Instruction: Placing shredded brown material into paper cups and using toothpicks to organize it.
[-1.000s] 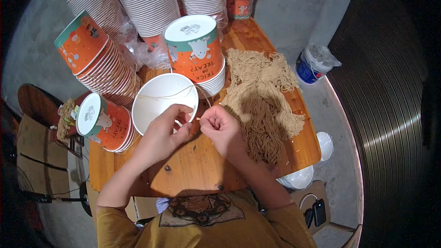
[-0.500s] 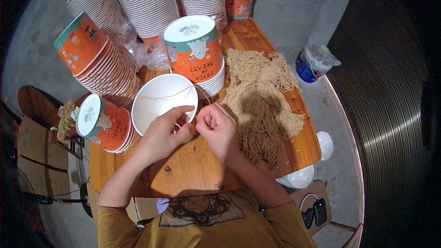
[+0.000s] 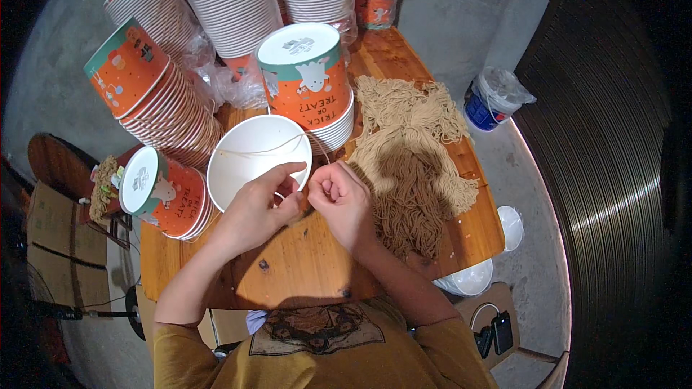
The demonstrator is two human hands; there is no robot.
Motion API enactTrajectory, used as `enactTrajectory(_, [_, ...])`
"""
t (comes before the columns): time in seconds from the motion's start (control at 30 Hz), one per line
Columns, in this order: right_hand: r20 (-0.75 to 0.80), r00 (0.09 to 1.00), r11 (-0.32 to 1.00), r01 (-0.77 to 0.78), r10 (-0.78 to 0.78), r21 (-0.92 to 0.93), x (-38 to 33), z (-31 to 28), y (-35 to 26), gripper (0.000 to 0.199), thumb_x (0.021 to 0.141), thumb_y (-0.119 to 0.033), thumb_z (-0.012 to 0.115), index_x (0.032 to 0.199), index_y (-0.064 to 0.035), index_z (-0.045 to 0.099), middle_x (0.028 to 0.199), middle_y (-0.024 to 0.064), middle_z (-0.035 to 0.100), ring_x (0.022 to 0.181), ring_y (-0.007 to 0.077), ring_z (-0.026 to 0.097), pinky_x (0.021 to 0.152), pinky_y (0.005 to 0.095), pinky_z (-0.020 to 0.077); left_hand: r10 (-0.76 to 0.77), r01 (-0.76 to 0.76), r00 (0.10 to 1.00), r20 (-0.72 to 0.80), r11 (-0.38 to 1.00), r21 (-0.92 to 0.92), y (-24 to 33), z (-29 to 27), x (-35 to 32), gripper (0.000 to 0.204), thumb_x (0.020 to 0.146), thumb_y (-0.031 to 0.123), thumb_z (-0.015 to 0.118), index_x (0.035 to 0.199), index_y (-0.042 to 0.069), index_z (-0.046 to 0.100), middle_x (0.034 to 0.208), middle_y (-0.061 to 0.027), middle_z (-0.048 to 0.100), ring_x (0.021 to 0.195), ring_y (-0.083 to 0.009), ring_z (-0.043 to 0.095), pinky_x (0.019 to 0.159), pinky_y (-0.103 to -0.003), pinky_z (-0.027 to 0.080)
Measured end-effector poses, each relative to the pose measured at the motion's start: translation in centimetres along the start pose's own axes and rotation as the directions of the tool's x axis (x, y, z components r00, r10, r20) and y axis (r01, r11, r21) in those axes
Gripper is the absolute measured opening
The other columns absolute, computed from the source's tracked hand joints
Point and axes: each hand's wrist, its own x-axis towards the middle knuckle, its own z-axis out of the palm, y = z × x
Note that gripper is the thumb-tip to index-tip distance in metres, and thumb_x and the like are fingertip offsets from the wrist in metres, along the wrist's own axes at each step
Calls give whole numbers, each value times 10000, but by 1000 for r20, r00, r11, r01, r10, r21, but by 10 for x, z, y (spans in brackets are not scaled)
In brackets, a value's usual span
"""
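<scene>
A white-lined paper bucket (image 3: 249,162) lies tipped with its mouth toward me. My left hand (image 3: 261,205) is closed over its near right rim, thumb and fingers on either side. A thin tan string (image 3: 288,145) runs across the bucket's mouth, over the rim and down to my right hand (image 3: 337,198). That hand is curled, thumb and forefinger pinched on the string close beside the rim. The pinched end itself is too small to make out. Right of this hand lie a bundle of dark brown string (image 3: 411,209) and a spread of beige string (image 3: 411,112).
Upside-down orange and green bucket stacks stand behind (image 3: 306,79) and at left (image 3: 169,194). A leaning stack (image 3: 155,94) and tall plastic-wrapped stacks (image 3: 231,7) fill the back. The wooden table (image 3: 295,266) ends near my body. A blue pail (image 3: 486,104) stands beyond its right edge.
</scene>
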Motion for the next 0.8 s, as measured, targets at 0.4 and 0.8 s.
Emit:
enactTrajectory(0.4, [0,1000,999,16,-16,-50,0,3,1,136,757,21,633,826,-27,525,729,66,489,623,165,518,584,302,449,-52,72,988,143,987,-143,-17,-9,21,222,969,135,514,1123,-18,560,859,-32,585,792,-105,519,720,-252,451])
enactTrajectory(0.8, [66,997,994,46,-39,-98,6,-3,0,104,794,-10,626,838,-24,532,737,107,517,623,197,547,591,329,466,-8,6,994,113,1000,18,-26,-4,30,196,950,192,512,950,-2,533,766,-121,597,719,-190,566,693,-329,463])
